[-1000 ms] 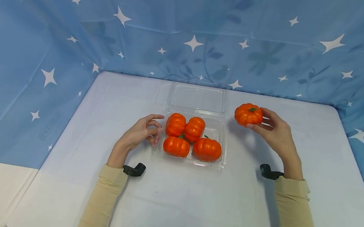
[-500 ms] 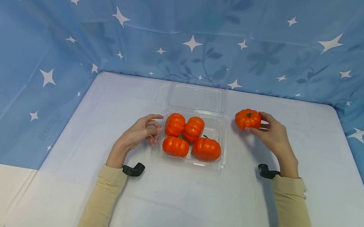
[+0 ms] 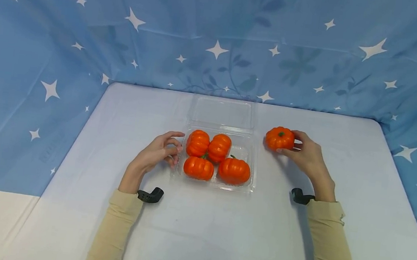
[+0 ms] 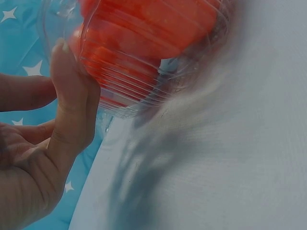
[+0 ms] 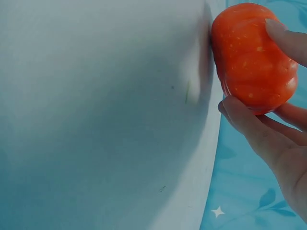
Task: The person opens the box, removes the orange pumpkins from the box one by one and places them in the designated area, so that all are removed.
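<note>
Moved since the earlier frame: one orange pumpkin, now lower and nearer the person, with the right hand. Pumpkin: squat, stem upward, no marked long axis from above; lies left of the right fingers, just right of the clear box, outside it; contact with the table cannot be told. Right hand: the nearer, thumb and fingers pinching the pumpkin's right side. Left hand: fingers loosely bent, at the box's left wall. Contents: four matching pumpkins; back-right corner of box bare.
</note>
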`<action>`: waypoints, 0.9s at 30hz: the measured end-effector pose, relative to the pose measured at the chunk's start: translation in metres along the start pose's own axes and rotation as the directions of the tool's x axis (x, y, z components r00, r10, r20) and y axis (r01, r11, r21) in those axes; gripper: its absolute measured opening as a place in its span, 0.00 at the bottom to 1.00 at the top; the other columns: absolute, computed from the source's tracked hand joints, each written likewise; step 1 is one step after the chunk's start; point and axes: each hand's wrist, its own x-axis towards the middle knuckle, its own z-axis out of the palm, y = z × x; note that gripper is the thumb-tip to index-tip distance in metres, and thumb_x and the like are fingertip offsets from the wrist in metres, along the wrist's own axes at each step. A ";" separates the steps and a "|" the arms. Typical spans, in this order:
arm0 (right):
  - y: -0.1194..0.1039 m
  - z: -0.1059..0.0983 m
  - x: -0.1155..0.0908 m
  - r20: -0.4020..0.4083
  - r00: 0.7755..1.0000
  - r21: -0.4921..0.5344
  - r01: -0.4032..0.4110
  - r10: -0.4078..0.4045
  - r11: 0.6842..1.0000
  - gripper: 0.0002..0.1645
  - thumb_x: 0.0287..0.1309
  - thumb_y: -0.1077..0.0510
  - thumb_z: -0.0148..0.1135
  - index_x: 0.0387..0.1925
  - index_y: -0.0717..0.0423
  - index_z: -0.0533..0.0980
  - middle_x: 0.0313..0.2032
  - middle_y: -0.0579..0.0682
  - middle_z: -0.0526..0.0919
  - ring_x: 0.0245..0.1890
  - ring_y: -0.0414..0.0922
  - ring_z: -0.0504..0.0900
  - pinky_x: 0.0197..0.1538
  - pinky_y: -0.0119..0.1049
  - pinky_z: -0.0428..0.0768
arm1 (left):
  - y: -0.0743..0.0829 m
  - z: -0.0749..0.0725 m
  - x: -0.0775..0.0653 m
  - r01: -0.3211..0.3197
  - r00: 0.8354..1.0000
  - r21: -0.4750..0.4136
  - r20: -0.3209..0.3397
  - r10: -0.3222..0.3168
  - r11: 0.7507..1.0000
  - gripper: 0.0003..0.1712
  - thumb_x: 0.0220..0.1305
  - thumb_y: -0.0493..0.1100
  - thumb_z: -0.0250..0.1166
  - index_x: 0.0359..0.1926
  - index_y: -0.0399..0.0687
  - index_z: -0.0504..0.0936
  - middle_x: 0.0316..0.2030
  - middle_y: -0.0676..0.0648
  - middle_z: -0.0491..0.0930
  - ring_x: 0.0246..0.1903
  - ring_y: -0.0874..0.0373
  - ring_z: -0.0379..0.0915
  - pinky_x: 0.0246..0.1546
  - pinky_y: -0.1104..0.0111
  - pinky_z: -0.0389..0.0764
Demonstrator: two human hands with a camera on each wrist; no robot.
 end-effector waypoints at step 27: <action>-0.014 -0.007 -0.007 0.039 0.999 -0.161 0.023 -0.017 0.987 0.53 0.64 0.53 0.69 0.78 0.70 0.50 0.72 0.76 0.59 0.66 0.74 0.67 0.64 0.70 0.72 | 0.000 0.001 0.000 0.001 1.000 0.006 -0.009 -0.001 1.000 0.32 0.74 0.33 0.56 0.76 0.40 0.60 0.46 0.37 0.73 0.23 0.54 0.76 0.24 0.66 0.84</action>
